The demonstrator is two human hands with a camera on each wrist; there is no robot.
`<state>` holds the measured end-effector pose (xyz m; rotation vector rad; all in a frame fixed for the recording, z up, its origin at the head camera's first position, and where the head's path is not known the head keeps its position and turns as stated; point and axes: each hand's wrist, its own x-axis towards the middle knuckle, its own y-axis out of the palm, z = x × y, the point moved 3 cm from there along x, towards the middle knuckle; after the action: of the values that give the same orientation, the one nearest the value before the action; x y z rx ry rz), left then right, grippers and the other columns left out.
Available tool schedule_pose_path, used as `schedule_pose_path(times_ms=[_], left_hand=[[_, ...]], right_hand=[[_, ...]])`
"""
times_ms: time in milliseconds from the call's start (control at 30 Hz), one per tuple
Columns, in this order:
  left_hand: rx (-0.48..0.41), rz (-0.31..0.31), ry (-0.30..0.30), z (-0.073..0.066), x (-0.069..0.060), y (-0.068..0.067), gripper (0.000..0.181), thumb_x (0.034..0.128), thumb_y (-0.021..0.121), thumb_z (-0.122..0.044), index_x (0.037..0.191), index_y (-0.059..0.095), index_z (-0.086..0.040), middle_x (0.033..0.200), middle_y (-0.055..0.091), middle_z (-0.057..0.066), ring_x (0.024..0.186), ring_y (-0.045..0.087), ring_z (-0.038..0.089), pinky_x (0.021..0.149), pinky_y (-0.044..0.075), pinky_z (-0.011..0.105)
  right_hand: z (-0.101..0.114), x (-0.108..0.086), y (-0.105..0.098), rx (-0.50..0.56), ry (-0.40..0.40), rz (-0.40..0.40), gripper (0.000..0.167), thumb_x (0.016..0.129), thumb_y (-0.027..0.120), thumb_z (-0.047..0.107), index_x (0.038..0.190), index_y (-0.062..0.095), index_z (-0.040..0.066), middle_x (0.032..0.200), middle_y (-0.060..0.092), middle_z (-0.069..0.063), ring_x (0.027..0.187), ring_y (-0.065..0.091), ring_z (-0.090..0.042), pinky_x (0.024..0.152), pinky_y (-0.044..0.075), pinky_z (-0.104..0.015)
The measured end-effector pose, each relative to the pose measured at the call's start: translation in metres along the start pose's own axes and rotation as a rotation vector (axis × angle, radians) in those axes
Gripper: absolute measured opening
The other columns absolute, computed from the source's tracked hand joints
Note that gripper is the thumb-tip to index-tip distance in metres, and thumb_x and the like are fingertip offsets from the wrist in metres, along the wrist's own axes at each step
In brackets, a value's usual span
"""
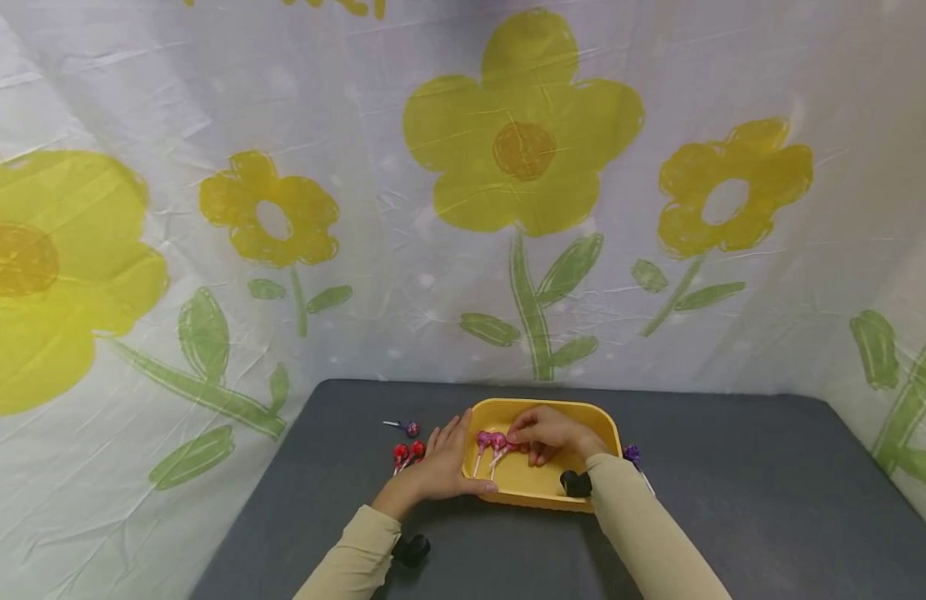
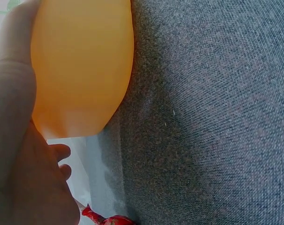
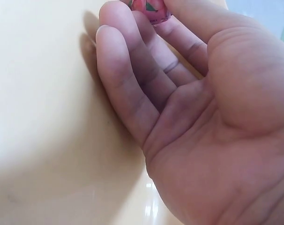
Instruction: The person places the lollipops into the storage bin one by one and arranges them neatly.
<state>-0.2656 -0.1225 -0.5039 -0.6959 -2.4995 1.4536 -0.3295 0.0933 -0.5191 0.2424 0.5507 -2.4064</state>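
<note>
Pink lollipops (image 1: pixel 497 442) lie nr left edge of yellow tray (image 1: pixel 524 479), sticks twd near edge; R hand (image 1: pixel 556 433) pinches one lollipop (image 3: pixel 152 11) by its head, prob. for finer control. L hand (image 1: pixel 442 468) lies spread along tray's left edge, thumb at near-left corner, prob. to steady it.

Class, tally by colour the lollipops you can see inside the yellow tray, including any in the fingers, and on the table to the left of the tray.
Pink lollipops: 3
Red lollipops: 2
Purple lollipop: 1
Total: 6
</note>
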Motion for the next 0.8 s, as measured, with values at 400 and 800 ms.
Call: schedule_pose_path(times_ms=[400, 800], left_hand=[[-0.011, 0.008, 0.002, -0.0001, 0.0001, -0.0004, 0.128, 0.0774, 0.072, -0.065, 0.159, -0.005, -0.004, 0.166, 0.011, 0.018, 0.153, 0.012, 0.041, 0.122, 0.006, 0.063], [-0.014, 0.011, -0.006, 0.0004, 0.0003, -0.0004, 0.128, 0.0772, 0.072, -0.066, 0.159, -0.004, -0.004, 0.165, 0.013, 0.021, 0.153, 0.013, 0.041, 0.123, 0.006, 0.062]], right_hand=[[0.0062, -0.0045, 0.0014, -0.005, 0.012, -0.007, 0.027, 0.098, 0.062, 0.023, 0.112, 0.066, 0.000, 0.075, 0.059, -0.003, 0.051, 0.059, -0.008, 0.053, 0.055, -0.023], [0.0068, -0.0041, 0.0020, -0.016, 0.018, -0.015, 0.027, 0.096, 0.066, 0.022, 0.112, 0.067, 0.000, 0.077, 0.065, -0.007, 0.051, 0.059, -0.010, 0.053, 0.056, -0.025]])
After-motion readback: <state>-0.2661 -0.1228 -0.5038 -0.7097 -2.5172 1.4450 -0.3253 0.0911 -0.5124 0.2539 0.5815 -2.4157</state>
